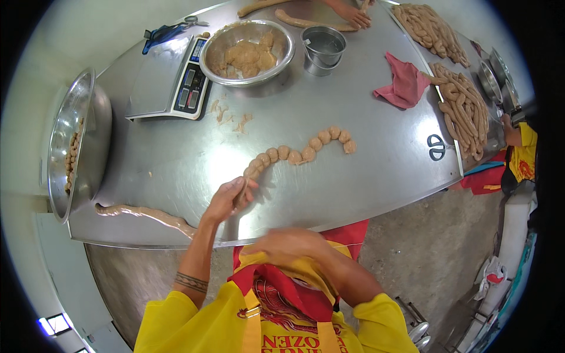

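My left hand (228, 199) is closed around the near end of a string of small round sausage links (283, 153) on the steel table. The links curve away from my fingers toward the right. A long unlinked sausage (144, 213) lies along the table's near left edge, running in behind my left forearm; whether it joins the string is hidden. My right hand (285, 242) is smeared by motion in front of my apron, close to the table's near edge, and its fingers cannot be made out.
A steel bowl (250, 82) of meat paste stands beside a digital scale (156, 76). Nearby are steel buckets (323, 62), a red cloth (406, 82), and scissors (436, 147). Sausage coils (462, 115) lie at right; a large bowl (101, 135) stands left. A co-worker's hand (355, 16) handles sausage at the far side.
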Action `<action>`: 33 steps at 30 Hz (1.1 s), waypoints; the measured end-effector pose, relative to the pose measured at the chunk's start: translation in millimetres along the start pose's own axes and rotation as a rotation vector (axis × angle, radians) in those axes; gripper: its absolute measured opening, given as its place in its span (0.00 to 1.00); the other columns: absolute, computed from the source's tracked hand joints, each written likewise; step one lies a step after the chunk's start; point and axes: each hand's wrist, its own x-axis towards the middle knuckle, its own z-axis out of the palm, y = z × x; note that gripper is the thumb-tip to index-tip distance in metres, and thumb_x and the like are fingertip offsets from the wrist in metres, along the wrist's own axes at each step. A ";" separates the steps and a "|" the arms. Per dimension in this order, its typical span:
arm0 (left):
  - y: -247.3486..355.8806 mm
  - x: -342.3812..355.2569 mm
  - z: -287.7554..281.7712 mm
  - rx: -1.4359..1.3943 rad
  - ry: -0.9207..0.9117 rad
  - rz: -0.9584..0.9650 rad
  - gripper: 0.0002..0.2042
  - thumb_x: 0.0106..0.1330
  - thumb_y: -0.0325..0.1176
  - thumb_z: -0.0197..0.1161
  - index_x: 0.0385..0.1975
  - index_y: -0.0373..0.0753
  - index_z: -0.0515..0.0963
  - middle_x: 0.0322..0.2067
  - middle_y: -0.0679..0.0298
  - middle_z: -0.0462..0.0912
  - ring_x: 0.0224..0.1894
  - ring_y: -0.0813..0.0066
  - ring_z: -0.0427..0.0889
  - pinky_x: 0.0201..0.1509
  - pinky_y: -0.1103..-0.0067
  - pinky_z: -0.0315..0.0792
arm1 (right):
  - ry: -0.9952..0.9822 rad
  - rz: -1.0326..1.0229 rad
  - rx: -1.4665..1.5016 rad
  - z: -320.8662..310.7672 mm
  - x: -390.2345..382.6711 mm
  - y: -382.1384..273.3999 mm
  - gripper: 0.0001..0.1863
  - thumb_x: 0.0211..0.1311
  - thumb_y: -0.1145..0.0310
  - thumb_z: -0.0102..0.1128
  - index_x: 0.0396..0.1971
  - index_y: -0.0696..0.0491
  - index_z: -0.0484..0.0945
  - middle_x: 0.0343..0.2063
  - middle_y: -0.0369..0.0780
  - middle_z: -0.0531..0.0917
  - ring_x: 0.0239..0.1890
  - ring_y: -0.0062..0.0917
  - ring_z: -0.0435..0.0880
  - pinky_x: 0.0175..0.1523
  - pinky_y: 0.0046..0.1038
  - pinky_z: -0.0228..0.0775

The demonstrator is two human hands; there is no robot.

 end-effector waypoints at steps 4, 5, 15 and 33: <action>-25.3 -18.7 14.7 -0.535 -0.141 0.095 0.33 0.81 0.65 0.42 0.45 0.36 0.80 0.33 0.62 0.83 0.29 0.72 0.78 0.39 0.74 0.75 | 0.179 -0.036 0.256 -71.6 67.6 -3.1 0.29 0.54 0.76 0.60 0.59 0.47 0.85 0.46 0.52 0.87 0.46 0.38 0.89 0.53 0.38 0.78; -29.6 -24.5 14.0 -0.581 -0.192 0.115 0.33 0.80 0.66 0.44 0.42 0.38 0.81 0.29 0.64 0.81 0.26 0.74 0.76 0.36 0.74 0.73 | 0.408 -0.045 0.273 -92.9 57.3 16.9 0.29 0.55 0.74 0.60 0.61 0.47 0.84 0.34 0.44 0.84 0.35 0.30 0.81 0.42 0.33 0.75; -34.3 -48.1 -0.4 1.219 0.038 0.293 0.12 0.78 0.41 0.56 0.37 0.40 0.79 0.32 0.50 0.85 0.35 0.46 0.84 0.40 0.59 0.77 | 1.075 0.195 0.211 -239.2 -289.3 64.5 0.28 0.68 0.62 0.64 0.67 0.47 0.79 0.47 0.32 0.85 0.32 0.12 0.70 0.38 0.13 0.63; -31.9 -32.5 -12.1 0.487 -0.063 -0.104 0.15 0.82 0.36 0.52 0.44 0.34 0.85 0.27 0.66 0.84 0.27 0.81 0.77 0.34 0.80 0.73 | 1.504 0.571 -0.199 -158.9 -507.4 86.9 0.26 0.67 0.73 0.56 0.66 0.53 0.76 0.46 0.33 0.83 0.34 0.15 0.74 0.39 0.16 0.66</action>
